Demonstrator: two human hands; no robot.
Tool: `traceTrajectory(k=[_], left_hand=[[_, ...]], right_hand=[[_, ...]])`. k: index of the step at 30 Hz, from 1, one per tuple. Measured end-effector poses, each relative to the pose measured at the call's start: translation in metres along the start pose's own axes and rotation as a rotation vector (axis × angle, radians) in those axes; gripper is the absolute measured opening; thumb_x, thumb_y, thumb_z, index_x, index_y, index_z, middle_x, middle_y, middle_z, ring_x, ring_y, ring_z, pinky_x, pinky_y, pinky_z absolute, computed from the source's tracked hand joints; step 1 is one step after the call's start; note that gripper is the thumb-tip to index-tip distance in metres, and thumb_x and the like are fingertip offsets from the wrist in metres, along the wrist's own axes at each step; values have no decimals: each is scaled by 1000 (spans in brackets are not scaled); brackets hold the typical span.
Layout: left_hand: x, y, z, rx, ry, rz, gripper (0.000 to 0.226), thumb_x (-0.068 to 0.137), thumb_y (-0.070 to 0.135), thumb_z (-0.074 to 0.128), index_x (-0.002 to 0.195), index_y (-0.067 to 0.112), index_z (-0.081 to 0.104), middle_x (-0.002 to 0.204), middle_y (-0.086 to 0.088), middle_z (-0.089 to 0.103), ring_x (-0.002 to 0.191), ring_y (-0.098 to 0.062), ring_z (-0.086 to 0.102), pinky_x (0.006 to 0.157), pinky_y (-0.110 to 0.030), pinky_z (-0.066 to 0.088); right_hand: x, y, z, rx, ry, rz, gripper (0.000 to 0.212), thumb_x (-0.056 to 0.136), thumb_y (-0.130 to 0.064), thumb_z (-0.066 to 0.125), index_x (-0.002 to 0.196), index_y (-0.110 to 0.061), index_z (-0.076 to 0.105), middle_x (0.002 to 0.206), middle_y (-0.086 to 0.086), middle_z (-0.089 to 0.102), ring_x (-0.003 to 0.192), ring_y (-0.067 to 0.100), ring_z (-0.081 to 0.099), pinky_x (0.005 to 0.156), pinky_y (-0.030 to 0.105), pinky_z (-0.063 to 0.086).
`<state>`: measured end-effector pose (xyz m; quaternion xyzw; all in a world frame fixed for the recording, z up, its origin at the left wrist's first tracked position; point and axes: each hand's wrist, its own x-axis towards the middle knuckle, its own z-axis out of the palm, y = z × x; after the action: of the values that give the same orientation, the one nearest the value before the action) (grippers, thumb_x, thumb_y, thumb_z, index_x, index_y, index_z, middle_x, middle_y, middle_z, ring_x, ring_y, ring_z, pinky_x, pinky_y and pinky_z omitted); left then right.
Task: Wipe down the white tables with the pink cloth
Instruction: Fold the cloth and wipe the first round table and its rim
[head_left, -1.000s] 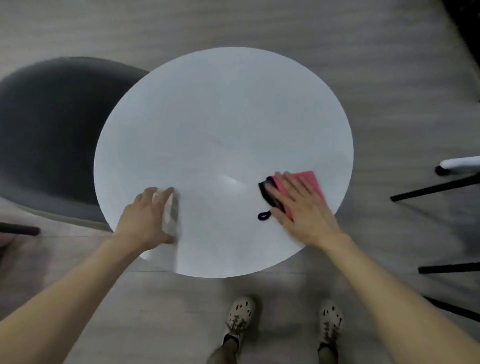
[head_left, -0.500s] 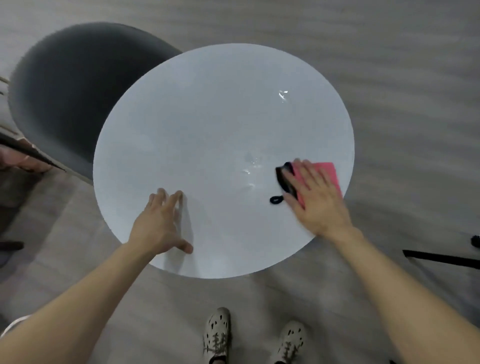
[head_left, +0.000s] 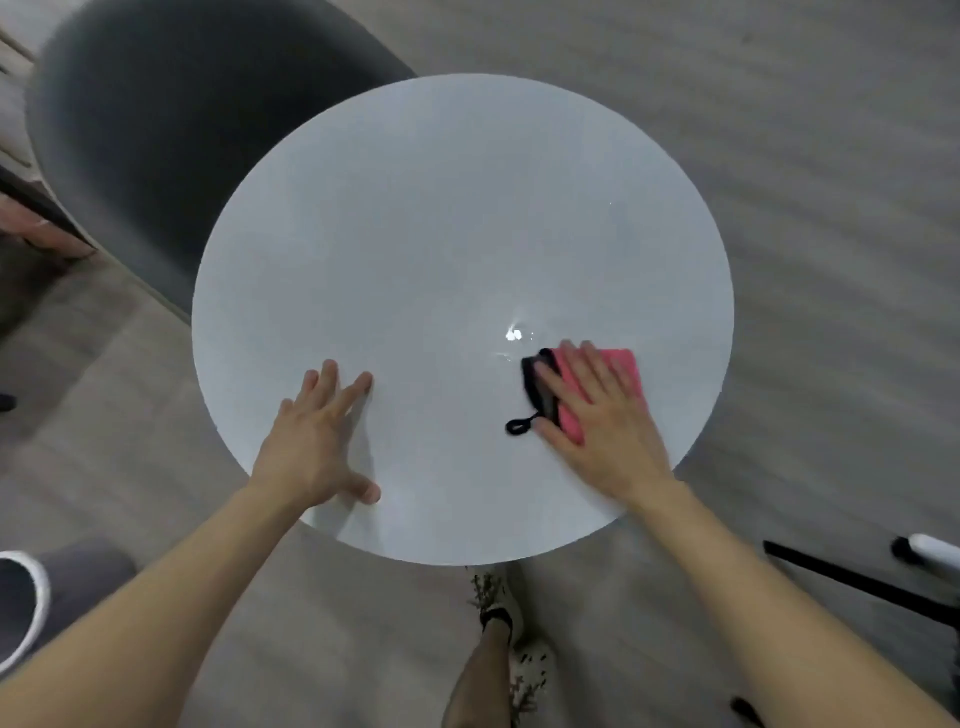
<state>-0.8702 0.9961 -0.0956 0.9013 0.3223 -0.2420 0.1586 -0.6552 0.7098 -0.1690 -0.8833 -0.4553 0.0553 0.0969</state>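
Note:
A round white table (head_left: 441, 218) fills the middle of the head view. My right hand (head_left: 602, 421) lies flat with straight fingers on the pink cloth (head_left: 623, 364), pressing it onto the table's near right part. The cloth has a black edge and a black loop (head_left: 519, 426) sticking out to the left. My left hand (head_left: 317, 441) rests flat on the table's near left part, fingers spread. A small wet glint (head_left: 514, 334) shows just beyond the cloth.
A dark grey round chair (head_left: 171, 130) stands at the table's far left, partly under its edge. Black chair legs (head_left: 852, 587) and a white tip (head_left: 930, 551) sit at the lower right. A white-rimmed object (head_left: 31, 608) lies at the lower left. My shoe (head_left: 493, 587) is below the table.
The view has shifted as I step around the table; the chair now sits further up left. My left hand has spread flat further onto the table. The right hand stays pressed on the cloth.

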Motion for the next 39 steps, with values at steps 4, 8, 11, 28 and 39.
traceTrajectory(k=[4,8,11,28,39], left_hand=[[1,-4,0,-14,-32,9,160,57,64,102,175,39,-2,183,-4,-19,169,-29,-18,136,-56,1],[0,-2,0,-30,-41,0,161,58,63,102,175,39,-6,181,-3,-24,168,-27,-22,138,-54,-1],[1,-4,2,-33,-28,2,162,56,63,103,175,38,-5,182,-4,-23,169,-28,-21,138,-54,1],[-1,1,-7,51,-18,3,161,61,73,94,173,37,-16,181,-6,-25,169,-30,-19,139,-51,5],[7,9,-35,-55,-2,-136,139,73,56,96,175,34,5,183,11,14,169,-17,16,122,-38,45]], right_hand=[[3,-8,2,-54,71,412,72,112,-63,26,174,-27,16,182,12,9,169,31,3,135,57,12],[-5,-134,37,30,-83,-156,71,115,-58,33,175,-24,13,182,11,2,169,30,-3,134,58,15],[21,-135,38,50,-171,-517,71,114,-56,38,174,-24,19,183,8,6,169,25,-2,134,56,15],[107,-38,11,27,-228,-784,64,115,-54,42,173,-35,21,183,-5,9,169,19,6,134,54,18],[114,-75,26,148,-358,-1147,63,116,-50,40,173,-30,21,183,-1,7,169,23,3,135,55,15]])
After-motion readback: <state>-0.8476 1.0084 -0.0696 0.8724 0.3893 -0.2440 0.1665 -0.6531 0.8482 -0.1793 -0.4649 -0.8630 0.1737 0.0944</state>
